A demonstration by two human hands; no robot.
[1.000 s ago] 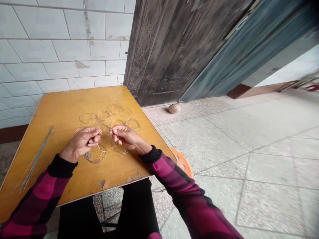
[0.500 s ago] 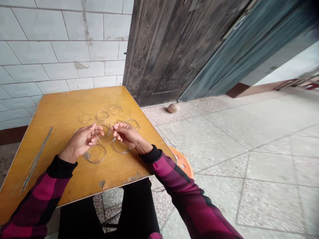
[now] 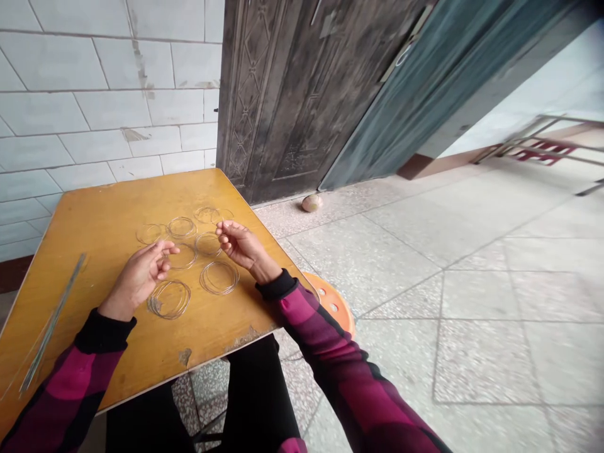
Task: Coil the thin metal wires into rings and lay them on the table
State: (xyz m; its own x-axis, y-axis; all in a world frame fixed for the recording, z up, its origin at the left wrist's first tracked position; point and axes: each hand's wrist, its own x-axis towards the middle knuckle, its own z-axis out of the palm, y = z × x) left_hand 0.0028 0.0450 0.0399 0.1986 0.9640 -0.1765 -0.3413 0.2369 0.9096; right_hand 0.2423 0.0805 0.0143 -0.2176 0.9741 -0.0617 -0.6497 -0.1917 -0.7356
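Several thin wire rings lie flat on the yellow wooden tabletop (image 3: pixel 113 214), in loose rows. My left hand (image 3: pixel 139 274) hovers with its fingers spread, just above a wire ring (image 3: pixel 182 256) and close to a larger coiled ring (image 3: pixel 170 299). My right hand (image 3: pixel 240 245) is curled lightly, its fingertips near a ring (image 3: pixel 208 244) and a further one (image 3: pixel 207 215). Neither hand shows any wire in it, though a thin strand could be hard to see. A bundle of straight wires (image 3: pixel 51 358) lies along the table's left side.
An orange stool (image 3: pixel 333 303) stands past the table's right corner. A dark embossed door (image 3: pixel 283 94) and a white tiled wall (image 3: pixel 94 107) rise behind the table. A round stone (image 3: pixel 312 202) sits on the speckled floor by the door. A metal rack (image 3: pixel 533 148) stands far right.
My hands have drawn apart, and the wire loop held between them now lies on the table. The view has tilted and shifted slightly left.
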